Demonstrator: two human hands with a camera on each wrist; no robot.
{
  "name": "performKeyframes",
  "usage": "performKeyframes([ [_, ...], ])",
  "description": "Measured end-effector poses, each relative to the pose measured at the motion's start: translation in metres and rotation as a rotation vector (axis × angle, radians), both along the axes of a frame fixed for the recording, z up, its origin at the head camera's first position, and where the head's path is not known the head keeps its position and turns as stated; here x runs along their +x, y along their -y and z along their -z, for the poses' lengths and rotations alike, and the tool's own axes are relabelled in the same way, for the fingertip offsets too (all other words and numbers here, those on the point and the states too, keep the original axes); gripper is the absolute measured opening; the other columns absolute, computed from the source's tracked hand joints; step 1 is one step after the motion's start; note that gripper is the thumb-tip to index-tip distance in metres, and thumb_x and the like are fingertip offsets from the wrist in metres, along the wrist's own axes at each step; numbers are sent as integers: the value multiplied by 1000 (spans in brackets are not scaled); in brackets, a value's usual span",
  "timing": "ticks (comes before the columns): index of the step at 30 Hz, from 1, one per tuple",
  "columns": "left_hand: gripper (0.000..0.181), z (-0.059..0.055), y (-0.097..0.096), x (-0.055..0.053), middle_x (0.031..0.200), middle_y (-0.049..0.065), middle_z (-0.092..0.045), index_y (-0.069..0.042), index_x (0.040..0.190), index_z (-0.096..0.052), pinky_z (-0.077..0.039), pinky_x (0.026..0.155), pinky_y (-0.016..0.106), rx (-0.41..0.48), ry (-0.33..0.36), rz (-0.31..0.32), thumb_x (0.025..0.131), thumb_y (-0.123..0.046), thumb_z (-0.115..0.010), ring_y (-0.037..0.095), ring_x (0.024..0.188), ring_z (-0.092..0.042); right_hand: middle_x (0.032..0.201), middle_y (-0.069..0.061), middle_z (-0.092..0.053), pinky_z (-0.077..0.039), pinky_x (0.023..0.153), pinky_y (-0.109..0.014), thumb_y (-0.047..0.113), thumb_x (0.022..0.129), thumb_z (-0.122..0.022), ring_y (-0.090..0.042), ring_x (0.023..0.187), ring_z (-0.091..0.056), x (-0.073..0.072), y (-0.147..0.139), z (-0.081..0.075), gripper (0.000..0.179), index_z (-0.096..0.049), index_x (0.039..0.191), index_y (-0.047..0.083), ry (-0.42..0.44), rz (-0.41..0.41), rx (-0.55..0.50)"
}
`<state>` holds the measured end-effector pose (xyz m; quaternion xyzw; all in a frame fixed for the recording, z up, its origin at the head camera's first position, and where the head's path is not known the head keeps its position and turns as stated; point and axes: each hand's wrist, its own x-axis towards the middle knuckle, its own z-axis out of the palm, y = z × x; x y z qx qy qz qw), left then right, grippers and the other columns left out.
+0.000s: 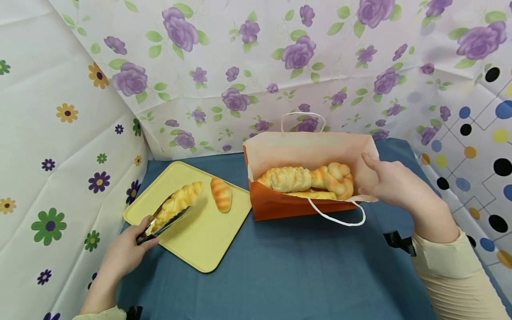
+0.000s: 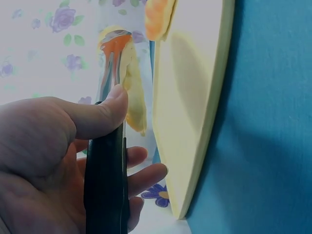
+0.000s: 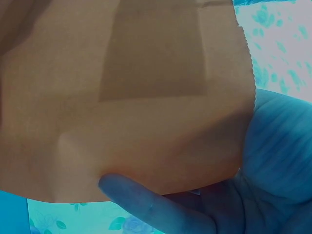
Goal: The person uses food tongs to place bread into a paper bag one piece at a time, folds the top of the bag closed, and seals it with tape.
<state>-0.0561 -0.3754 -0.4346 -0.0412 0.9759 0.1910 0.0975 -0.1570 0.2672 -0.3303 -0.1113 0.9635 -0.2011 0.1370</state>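
My left hand [image 1: 126,249] grips black-handled tongs [image 2: 106,180], seen end-on in the left wrist view. A long yellow braided bread [image 1: 178,202] is held between the tong arms, raised over the yellow tray [image 1: 200,255]. On that tray lies a small golden bread roll [image 1: 221,194]. To the right, an orange paper bag [image 1: 280,209] stands with its mouth open toward me. Several breads, a knotted one [image 1: 339,180] among them, are inside it. My right hand [image 1: 394,184] holds the bag's right edge, its thumb against the inner paper [image 3: 146,131]; its other fingers are partly hidden.
Blue cloth [image 1: 304,266] covers the table. White rope handles hang at the bag's front [image 1: 340,221] and rise at its back [image 1: 302,113]. Flower-printed sheets [image 1: 240,66] wall the back and left, and a dotted sheet [image 1: 476,178] the right.
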Motion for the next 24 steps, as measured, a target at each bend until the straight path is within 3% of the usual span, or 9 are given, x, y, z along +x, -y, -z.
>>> performKeyframes([
  [6,84,-3,-6,2,146,41,-50,0,165,-34,-43,98,74,-3,-51,7,103,-39,-74,64,128,-51,74,-8,-55,-44,62,-40,28,101,-73,-25,63,-51,0,-1,1,95,-15,170,1,3,3,-4],
  [10,87,-5,-8,1,149,42,-47,-2,167,-30,-41,100,74,13,-59,-1,104,-45,-71,64,131,-48,77,-8,-58,-46,66,-42,30,101,-74,-25,69,-54,0,-2,2,96,-15,170,0,3,4,3],
  [17,86,-8,-10,2,150,41,-46,-2,167,-30,-40,101,74,17,-82,-6,105,-46,-69,63,132,-47,74,-8,-56,-43,62,-40,30,101,-74,-24,64,-51,0,-1,1,96,-15,170,1,6,1,-10],
  [24,83,-14,-16,1,147,39,-50,-2,167,-31,-40,100,73,47,-133,4,106,-44,-68,60,129,-50,81,-10,-61,-48,67,-43,30,100,-76,-26,73,-58,-1,-1,1,97,-16,170,0,1,6,-1],
])
